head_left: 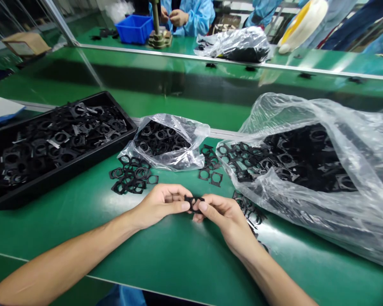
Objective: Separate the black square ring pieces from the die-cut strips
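Between my two hands, just above the green table (166, 259), is a small black plastic frame (196, 199) with a round opening. My left hand (166, 204) pinches its left side between thumb and fingers. On the other side, the thumb and fingers of my right hand (223, 216) close on its right edge. Whether it is one part or two pressed together, I cannot tell. A loose pile of black ring frames (134, 176) lies beyond my left hand. More loose frames (249, 208) lie beside my right hand, partly hidden by it.
A long black tray (92, 163) full of black parts stands at the left. A small clear bag (191, 159) and a large one (322, 204) hold more frames. Behind a metal-edged divider are a blue bin (134, 29), a plastic-wrapped bundle (236, 44) and co-workers in blue sleeves (199, 19).
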Available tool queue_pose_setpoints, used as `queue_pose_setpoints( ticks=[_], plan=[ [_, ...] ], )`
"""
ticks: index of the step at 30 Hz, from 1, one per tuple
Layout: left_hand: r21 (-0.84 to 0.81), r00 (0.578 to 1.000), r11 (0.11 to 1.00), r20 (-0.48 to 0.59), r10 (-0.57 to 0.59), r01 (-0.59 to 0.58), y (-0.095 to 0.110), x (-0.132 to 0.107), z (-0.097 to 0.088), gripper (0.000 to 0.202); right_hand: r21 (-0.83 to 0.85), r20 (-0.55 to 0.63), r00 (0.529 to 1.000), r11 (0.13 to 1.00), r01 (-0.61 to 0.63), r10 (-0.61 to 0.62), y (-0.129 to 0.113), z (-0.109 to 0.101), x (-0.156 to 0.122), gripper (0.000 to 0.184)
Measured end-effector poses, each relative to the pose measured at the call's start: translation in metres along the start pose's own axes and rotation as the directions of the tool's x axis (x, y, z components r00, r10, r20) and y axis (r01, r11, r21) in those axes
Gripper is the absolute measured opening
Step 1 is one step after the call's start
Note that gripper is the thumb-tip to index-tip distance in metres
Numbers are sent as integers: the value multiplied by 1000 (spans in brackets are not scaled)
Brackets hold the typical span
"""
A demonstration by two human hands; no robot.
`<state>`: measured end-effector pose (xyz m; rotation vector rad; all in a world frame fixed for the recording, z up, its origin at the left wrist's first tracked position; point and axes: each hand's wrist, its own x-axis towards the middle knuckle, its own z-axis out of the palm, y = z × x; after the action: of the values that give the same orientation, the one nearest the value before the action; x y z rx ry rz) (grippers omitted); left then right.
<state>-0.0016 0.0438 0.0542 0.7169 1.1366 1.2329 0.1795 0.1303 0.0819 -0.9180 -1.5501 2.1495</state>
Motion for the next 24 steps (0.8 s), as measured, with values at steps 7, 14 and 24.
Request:
queue_pose_setpoints(
  ticks=[7,14,24],
  plan=[
    [-90,997,994,52,-60,64,1,0,1,38,93,1,999,995,-36,37,2,4,0,36],
    [-241,989,969,145,-22,56,2,1,4,42,117,64,998,993,-17,10,3,4,0,35],
    [164,979,977,-171,-110,138,-18,-10,-1,39,-73,-96,993,996,56,-63,20,3,-12,49]
  ],
)
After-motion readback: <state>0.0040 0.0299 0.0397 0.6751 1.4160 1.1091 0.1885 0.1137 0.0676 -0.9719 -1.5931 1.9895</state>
